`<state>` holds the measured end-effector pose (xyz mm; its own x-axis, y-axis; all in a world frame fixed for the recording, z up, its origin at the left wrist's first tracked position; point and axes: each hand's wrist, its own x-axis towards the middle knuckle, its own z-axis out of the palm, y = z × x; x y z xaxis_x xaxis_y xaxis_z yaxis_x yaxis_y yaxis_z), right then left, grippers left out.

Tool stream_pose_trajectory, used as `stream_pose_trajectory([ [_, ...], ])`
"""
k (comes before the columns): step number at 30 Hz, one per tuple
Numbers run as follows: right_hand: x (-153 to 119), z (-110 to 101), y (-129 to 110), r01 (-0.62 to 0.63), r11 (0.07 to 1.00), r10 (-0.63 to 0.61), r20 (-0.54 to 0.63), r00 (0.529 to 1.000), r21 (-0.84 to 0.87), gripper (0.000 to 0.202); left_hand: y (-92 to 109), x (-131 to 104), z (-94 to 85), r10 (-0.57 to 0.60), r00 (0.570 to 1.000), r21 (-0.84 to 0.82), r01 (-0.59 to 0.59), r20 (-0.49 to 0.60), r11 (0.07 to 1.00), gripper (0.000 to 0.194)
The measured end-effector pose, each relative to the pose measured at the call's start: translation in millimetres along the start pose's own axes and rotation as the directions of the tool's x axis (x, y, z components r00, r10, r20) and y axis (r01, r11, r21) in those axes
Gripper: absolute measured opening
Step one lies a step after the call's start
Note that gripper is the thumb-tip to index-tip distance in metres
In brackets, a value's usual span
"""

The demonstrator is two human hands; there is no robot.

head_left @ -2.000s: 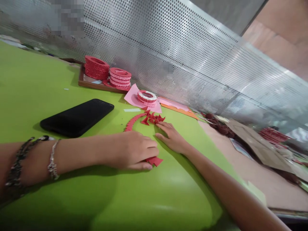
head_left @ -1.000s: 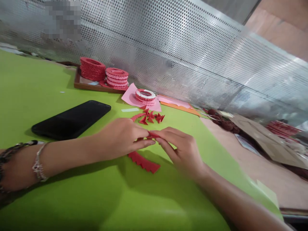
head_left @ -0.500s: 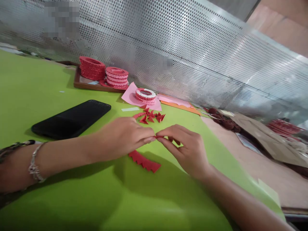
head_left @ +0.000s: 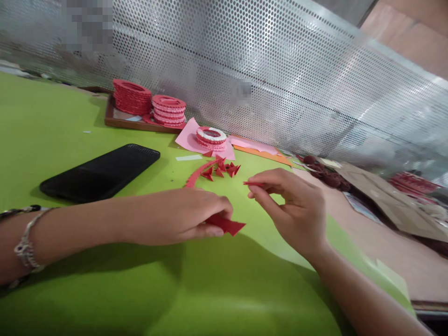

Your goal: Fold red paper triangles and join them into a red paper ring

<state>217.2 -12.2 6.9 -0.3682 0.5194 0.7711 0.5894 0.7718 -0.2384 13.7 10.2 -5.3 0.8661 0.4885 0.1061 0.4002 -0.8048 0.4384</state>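
Note:
My left hand (head_left: 196, 217) is closed around a red zigzag-edged paper strip (head_left: 233, 227), whose pointed end sticks out past the fingertips. To its right, my right hand (head_left: 294, 200) pinches a small, flat folded red paper piece (head_left: 254, 183) between thumb and fingers. The two hands are apart. Beyond them on the green table lie several folded red paper triangles (head_left: 220, 169). A curved red paper strip (head_left: 199, 171) lies beside the triangles, its near end hidden behind my left hand.
A black phone (head_left: 101, 172) lies to the left. Behind, a brown tray (head_left: 140, 124) holds stacked red and pink rings (head_left: 132, 97). A white-topped ring stack (head_left: 211, 138) rests on pink paper (head_left: 185, 135). A perforated metal panel (head_left: 224, 60) borders the green table (head_left: 210, 289).
My left hand has let go of the small red piece and picked up the zigzag strip from the table. My right hand has moved right and slightly away, keeping the small piece.

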Motion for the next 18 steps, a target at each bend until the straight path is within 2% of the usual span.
stream_pose_trajectory([
  [3, 1, -5, -4, 0.087, 0.993, -0.091, -0.058, 0.994, -0.076, 0.015, 5, -6, -8.6, -0.034, 0.999, -0.110, 0.034, -0.001, 0.993, 0.021],
  [6, 4, -10, -3, 0.188, 0.973, -0.199, -0.075, 0.977, -0.136, 0.018, 9, -10, -13.8, -0.060, 0.998, -0.153, 0.057, -0.017, 0.987, 0.027],
  [12, 6, -16, -7, 0.362, 0.923, -0.362, 0.029, 0.932, -0.126, 0.012, 9, -8, -16.8, -0.035, 0.994, -0.120, 0.022, -0.105, 0.993, 0.033],
  [18, 4, -18, -10, 0.399, 0.903, -0.387, 0.104, 0.916, -0.157, 0.009, 7, -9, -16.3, -0.032, 0.986, -0.104, 0.015, -0.163, 0.995, 0.035],
])
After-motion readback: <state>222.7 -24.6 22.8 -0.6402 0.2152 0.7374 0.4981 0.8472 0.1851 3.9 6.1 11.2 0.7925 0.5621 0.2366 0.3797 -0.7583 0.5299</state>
